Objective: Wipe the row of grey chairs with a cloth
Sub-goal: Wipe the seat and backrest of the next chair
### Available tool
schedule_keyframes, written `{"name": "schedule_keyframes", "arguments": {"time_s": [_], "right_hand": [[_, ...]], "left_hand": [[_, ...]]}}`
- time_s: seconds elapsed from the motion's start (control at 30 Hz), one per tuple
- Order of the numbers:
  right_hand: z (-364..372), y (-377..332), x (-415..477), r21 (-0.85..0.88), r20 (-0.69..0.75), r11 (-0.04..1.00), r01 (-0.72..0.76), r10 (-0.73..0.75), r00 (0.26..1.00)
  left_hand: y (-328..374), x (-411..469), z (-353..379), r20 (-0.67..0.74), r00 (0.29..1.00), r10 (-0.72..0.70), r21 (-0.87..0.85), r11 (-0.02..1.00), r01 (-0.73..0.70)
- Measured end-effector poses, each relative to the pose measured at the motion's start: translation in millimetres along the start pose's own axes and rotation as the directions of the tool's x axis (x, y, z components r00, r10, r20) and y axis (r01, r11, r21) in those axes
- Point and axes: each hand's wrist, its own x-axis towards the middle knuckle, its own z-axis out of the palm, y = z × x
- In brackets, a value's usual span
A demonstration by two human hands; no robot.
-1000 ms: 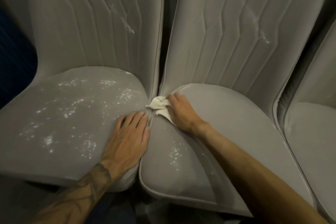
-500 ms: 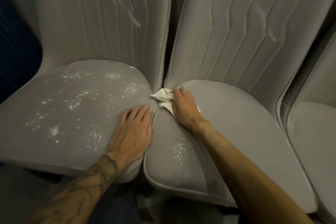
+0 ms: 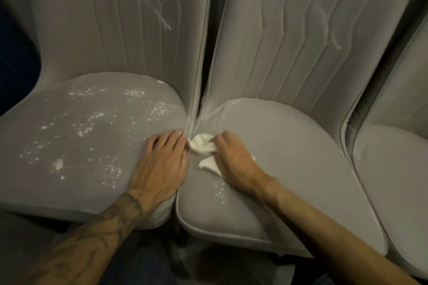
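Three grey padded chairs stand side by side. The left chair (image 3: 76,136) has white specks scattered over its seat and streaks on its backrest. The middle chair (image 3: 289,169) shows a small patch of specks near its front left. My right hand (image 3: 231,164) grips a crumpled white cloth (image 3: 201,146) and presses it on the middle seat's left edge, by the gap between the two chairs. My left hand (image 3: 162,164) lies flat with straight fingers on the right edge of the left seat, pushing it aside.
A third grey chair (image 3: 398,180) stands at the right edge, partly out of view. A dark blue surface (image 3: 14,71) shows behind the left chair. Dark floor lies below the seat fronts.
My right hand has drawn the cloth a little toward me along the middle seat's left edge. The left hand stays flat on the left seat.
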Motion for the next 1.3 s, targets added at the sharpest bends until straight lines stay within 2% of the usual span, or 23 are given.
{"name": "schedule_keyframes", "arguments": {"time_s": [0.03,0.1,0.13,0.23,0.3,0.4,0.47,0.5,0.63,0.7,0.8,0.9,0.97,1.07,1.1,1.17,1.3], "right_hand": [[-2,-3,-11,0.020,0.048,0.997,0.068,-0.069,0.996],[-12,11,-16,0.017,0.079,0.996,0.086,-0.088,0.993],[-17,21,-13,-0.016,0.057,0.999,0.045,-0.044,0.997],[-22,39,2,-0.097,-0.028,0.969,-0.226,0.224,0.974],[-20,20,7,-0.119,-0.016,0.953,-0.279,0.279,0.960],[-10,-20,-17,0.017,0.030,0.996,-0.089,0.088,0.996],[-12,-21,-33,0.013,0.091,1.000,0.007,-0.008,0.996],[-16,-12,-33,0.012,0.096,1.000,0.009,-0.010,0.995],[-29,26,-16,-0.113,0.019,0.962,-0.247,0.250,0.968],[-29,14,-9,-0.124,0.010,0.936,-0.330,0.334,0.943],[-15,-21,-27,-0.015,0.050,0.983,-0.182,0.182,0.982],[-23,-19,-46,0.019,0.140,0.998,-0.065,0.062,0.988],[-34,4,-45,-0.036,0.111,0.992,-0.122,0.125,0.986],[-39,32,-34,-0.126,0.022,0.927,-0.352,0.358,0.934],[-37,30,-31,-0.136,0.004,0.911,-0.388,0.393,0.920],[-27,9,-33,-0.095,0.004,0.928,-0.361,0.363,0.932],[-19,-24,-68,0.002,0.087,0.992,-0.126,0.126,0.988]], "left_hand": [[0,0,-1,0.005,1.000,0.003,0.001,1.000,-0.003],[-1,0,-1,0.020,1.000,0.010,0.021,1.000,-0.011],[-1,0,-2,0.029,1.000,0.012,0.034,0.999,-0.013],[0,-1,-2,0.028,1.000,0.006,0.037,0.999,-0.007],[0,0,-1,0.020,1.000,-0.001,0.025,1.000,0.000],[0,0,-1,0.026,1.000,0.009,0.022,1.000,-0.010],[-2,0,0,0.038,0.999,0.013,0.025,1.000,-0.014],[-2,-1,0,0.041,0.999,0.009,0.028,1.000,-0.010],[0,0,1,0.014,1.000,-0.005,0.004,1.000,0.005],[0,0,0,0.007,1.000,-0.004,0.001,1.000,0.004],[0,-1,1,0.015,1.000,0.010,0.008,1.000,-0.010],[-1,0,2,0.027,1.000,0.016,0.010,1.000,-0.016],[-2,0,2,0.025,1.000,0.012,0.006,1.000,-0.012],[-2,0,4,0.018,1.000,0.010,0.006,1.000,-0.010],[-2,0,4,0.017,1.000,0.010,0.005,1.000,-0.010],[-3,0,5,0.011,1.000,0.011,0.006,1.000,-0.011],[-4,0,4,0.005,1.000,0.019,0.021,1.000,-0.019]]}}
